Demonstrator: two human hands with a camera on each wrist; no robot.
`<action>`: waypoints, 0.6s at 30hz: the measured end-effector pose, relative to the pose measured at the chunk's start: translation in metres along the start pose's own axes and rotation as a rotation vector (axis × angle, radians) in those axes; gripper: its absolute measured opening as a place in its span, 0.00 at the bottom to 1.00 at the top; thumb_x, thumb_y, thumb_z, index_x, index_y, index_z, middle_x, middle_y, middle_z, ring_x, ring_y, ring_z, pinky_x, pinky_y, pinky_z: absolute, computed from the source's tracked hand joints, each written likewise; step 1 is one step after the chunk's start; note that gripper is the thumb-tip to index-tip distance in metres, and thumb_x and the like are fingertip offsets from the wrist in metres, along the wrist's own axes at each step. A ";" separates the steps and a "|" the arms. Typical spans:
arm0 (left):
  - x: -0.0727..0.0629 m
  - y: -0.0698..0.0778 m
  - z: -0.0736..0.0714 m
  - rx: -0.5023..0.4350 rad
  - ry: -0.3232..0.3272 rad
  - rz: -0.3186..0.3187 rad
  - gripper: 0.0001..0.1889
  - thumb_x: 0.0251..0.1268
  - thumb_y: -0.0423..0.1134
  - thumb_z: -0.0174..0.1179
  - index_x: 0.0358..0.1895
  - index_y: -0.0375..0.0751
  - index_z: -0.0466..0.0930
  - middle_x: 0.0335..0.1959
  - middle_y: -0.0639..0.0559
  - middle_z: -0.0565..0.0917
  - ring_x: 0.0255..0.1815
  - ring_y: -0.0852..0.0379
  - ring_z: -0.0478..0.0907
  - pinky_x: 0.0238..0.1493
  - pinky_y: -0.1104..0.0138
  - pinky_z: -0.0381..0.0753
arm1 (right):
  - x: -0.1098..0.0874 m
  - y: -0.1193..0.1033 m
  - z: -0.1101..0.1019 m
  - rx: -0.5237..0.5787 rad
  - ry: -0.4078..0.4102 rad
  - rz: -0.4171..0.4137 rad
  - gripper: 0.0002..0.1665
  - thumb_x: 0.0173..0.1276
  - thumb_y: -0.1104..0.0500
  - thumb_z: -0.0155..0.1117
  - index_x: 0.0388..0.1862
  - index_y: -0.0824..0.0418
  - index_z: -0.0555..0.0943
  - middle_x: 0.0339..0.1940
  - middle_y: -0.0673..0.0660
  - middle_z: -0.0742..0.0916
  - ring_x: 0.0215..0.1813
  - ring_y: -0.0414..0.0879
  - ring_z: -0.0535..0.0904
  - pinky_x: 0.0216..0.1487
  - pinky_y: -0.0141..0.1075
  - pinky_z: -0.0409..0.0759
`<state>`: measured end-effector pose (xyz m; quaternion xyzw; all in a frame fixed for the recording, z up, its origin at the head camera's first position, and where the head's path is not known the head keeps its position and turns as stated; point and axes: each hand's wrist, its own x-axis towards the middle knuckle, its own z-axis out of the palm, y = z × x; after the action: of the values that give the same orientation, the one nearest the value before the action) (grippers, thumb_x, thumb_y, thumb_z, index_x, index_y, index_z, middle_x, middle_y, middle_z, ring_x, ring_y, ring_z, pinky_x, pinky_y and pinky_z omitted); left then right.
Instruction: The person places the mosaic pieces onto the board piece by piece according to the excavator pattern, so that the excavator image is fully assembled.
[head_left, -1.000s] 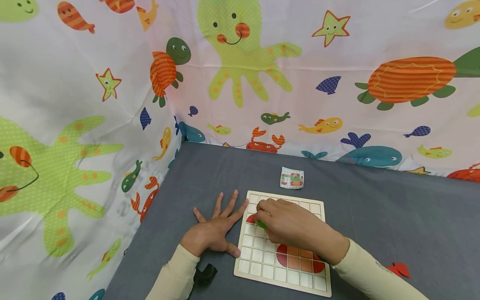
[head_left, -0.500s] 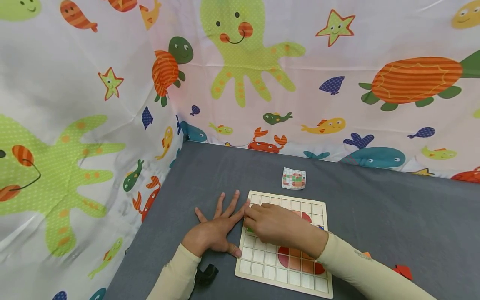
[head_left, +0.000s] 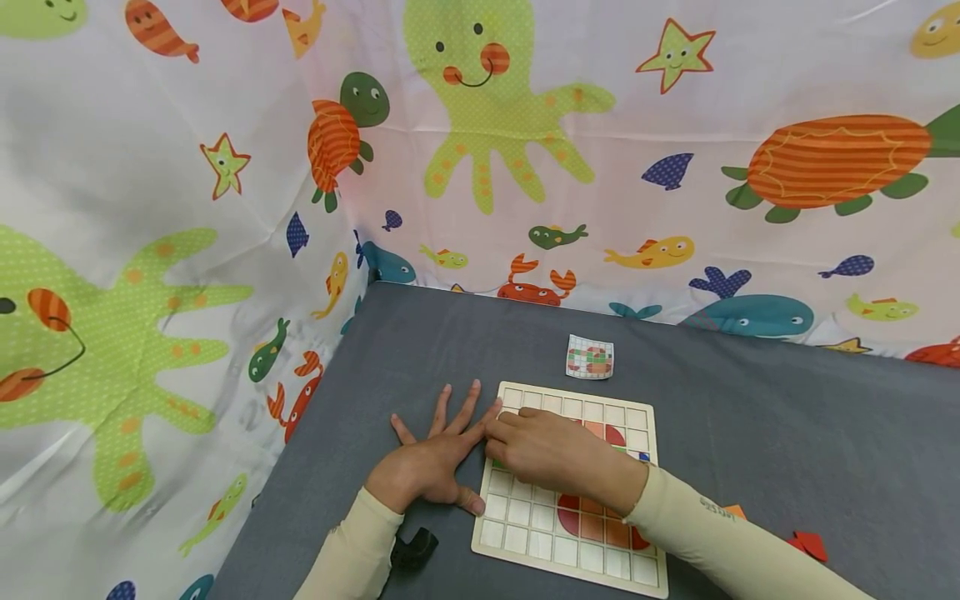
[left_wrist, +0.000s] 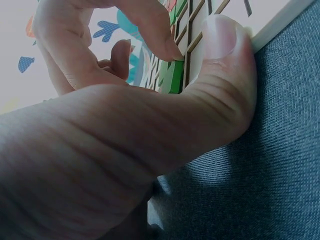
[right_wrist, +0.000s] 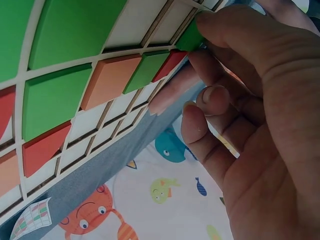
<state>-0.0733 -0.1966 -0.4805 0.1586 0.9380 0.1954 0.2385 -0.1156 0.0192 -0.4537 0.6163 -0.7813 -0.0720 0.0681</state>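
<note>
A wooden grid board [head_left: 517, 537] lies on the grey cloth, with red, orange and green tiles set in some of its cells. My right hand [head_left: 558, 450] reaches over its left side and pinches a green tile [right_wrist: 190, 37] between thumb and index finger, at a cell by the left edge. That tile is mostly hidden by the hand in the head view. My left hand [head_left: 427, 467] lies with fingers spread at the board's left edge, its thumb [left_wrist: 225, 55] resting on the border. Red and orange rounded shapes [head_left: 592, 525] fill cells lower on the board.
Behind the board lies a small patterned card [head_left: 589, 358]. Loose red pieces [head_left: 810, 546] and an orange piece [head_left: 735, 510] are to the right, near the right sleeve. A black object [head_left: 415, 550] sits beside the left sleeve. A sea-animal curtain [head_left: 480, 167] encloses the back and left.
My right hand has moved left across the board with the green tile, to the cells at the left edge. The left hand has stayed in place.
</note>
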 end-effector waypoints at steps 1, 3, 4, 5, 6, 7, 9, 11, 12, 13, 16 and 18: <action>0.001 -0.002 0.002 0.002 0.004 0.006 0.76 0.39 0.65 0.83 0.86 0.77 0.31 0.88 0.59 0.22 0.85 0.36 0.15 0.48 0.12 0.14 | 0.000 0.000 0.000 -0.001 -0.002 -0.003 0.05 0.75 0.54 0.69 0.47 0.51 0.86 0.46 0.46 0.84 0.51 0.40 0.80 0.50 0.34 0.83; 0.002 -0.005 0.004 0.001 0.008 0.012 0.76 0.38 0.66 0.83 0.86 0.78 0.30 0.87 0.59 0.22 0.85 0.36 0.14 0.47 0.12 0.13 | 0.000 0.000 0.000 -0.005 -0.007 -0.008 0.06 0.74 0.55 0.70 0.48 0.50 0.87 0.47 0.46 0.84 0.51 0.40 0.80 0.50 0.34 0.83; 0.000 -0.002 0.002 -0.004 0.001 0.003 0.76 0.39 0.66 0.83 0.86 0.78 0.30 0.87 0.59 0.22 0.85 0.37 0.14 0.49 0.12 0.13 | 0.000 0.000 -0.001 -0.004 -0.009 -0.009 0.06 0.74 0.55 0.70 0.48 0.50 0.87 0.47 0.46 0.84 0.51 0.40 0.80 0.50 0.34 0.83; -0.001 0.000 0.000 -0.009 -0.003 -0.003 0.76 0.40 0.65 0.83 0.86 0.77 0.30 0.87 0.59 0.22 0.85 0.37 0.15 0.50 0.12 0.15 | 0.000 0.000 -0.001 -0.006 -0.012 -0.010 0.07 0.74 0.55 0.70 0.48 0.50 0.87 0.47 0.46 0.84 0.52 0.40 0.81 0.50 0.34 0.83; -0.001 0.000 0.000 -0.008 -0.001 -0.002 0.76 0.40 0.65 0.83 0.86 0.77 0.30 0.87 0.59 0.22 0.85 0.37 0.15 0.50 0.12 0.15 | 0.000 0.000 -0.001 -0.009 -0.012 -0.011 0.07 0.74 0.55 0.71 0.48 0.50 0.87 0.47 0.46 0.84 0.52 0.40 0.81 0.51 0.34 0.83; -0.001 -0.001 0.001 -0.009 -0.001 -0.006 0.75 0.41 0.65 0.83 0.86 0.78 0.30 0.87 0.59 0.22 0.85 0.37 0.15 0.50 0.12 0.15 | 0.000 0.001 -0.001 -0.011 -0.012 -0.011 0.07 0.74 0.55 0.71 0.48 0.50 0.87 0.47 0.46 0.84 0.52 0.40 0.81 0.51 0.34 0.83; 0.000 0.000 0.001 -0.017 -0.009 -0.014 0.75 0.42 0.63 0.84 0.86 0.77 0.30 0.87 0.59 0.22 0.85 0.37 0.14 0.51 0.13 0.13 | 0.000 0.001 -0.002 -0.008 -0.012 -0.011 0.07 0.73 0.56 0.72 0.48 0.50 0.87 0.47 0.46 0.84 0.52 0.40 0.81 0.52 0.34 0.83; 0.001 -0.001 0.002 -0.020 -0.011 -0.023 0.75 0.42 0.61 0.84 0.86 0.77 0.31 0.87 0.60 0.21 0.85 0.38 0.13 0.51 0.14 0.11 | -0.001 0.001 -0.002 -0.005 -0.014 -0.009 0.07 0.72 0.56 0.73 0.48 0.50 0.87 0.47 0.46 0.84 0.53 0.40 0.81 0.53 0.34 0.83; 0.002 -0.002 0.003 -0.022 -0.011 -0.024 0.75 0.42 0.61 0.84 0.86 0.77 0.31 0.87 0.60 0.21 0.85 0.39 0.13 0.51 0.15 0.10 | -0.001 0.001 -0.002 -0.001 -0.014 -0.008 0.08 0.72 0.56 0.73 0.48 0.50 0.87 0.47 0.46 0.84 0.52 0.40 0.81 0.53 0.34 0.83; 0.002 -0.002 0.003 -0.022 -0.011 -0.027 0.75 0.42 0.61 0.85 0.86 0.77 0.31 0.87 0.60 0.22 0.85 0.39 0.13 0.51 0.15 0.10 | -0.001 0.002 -0.003 0.006 -0.016 -0.006 0.08 0.71 0.56 0.74 0.48 0.50 0.87 0.47 0.46 0.84 0.52 0.40 0.81 0.53 0.34 0.83; 0.002 -0.001 0.002 -0.013 -0.010 -0.026 0.75 0.41 0.61 0.85 0.86 0.76 0.32 0.87 0.60 0.22 0.85 0.38 0.14 0.52 0.14 0.13 | -0.002 0.001 -0.003 0.018 -0.021 -0.007 0.09 0.71 0.57 0.75 0.48 0.50 0.87 0.47 0.46 0.85 0.52 0.40 0.81 0.53 0.34 0.83; 0.001 -0.001 0.002 -0.008 -0.009 -0.026 0.75 0.41 0.62 0.84 0.86 0.77 0.31 0.87 0.60 0.22 0.85 0.38 0.14 0.52 0.13 0.14 | -0.002 0.001 -0.003 0.022 -0.022 -0.007 0.09 0.71 0.57 0.75 0.48 0.50 0.87 0.47 0.46 0.85 0.52 0.40 0.81 0.53 0.34 0.83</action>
<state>-0.0737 -0.1963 -0.4828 0.1464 0.9381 0.1952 0.2457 -0.1158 0.0214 -0.4504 0.6188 -0.7806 -0.0704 0.0526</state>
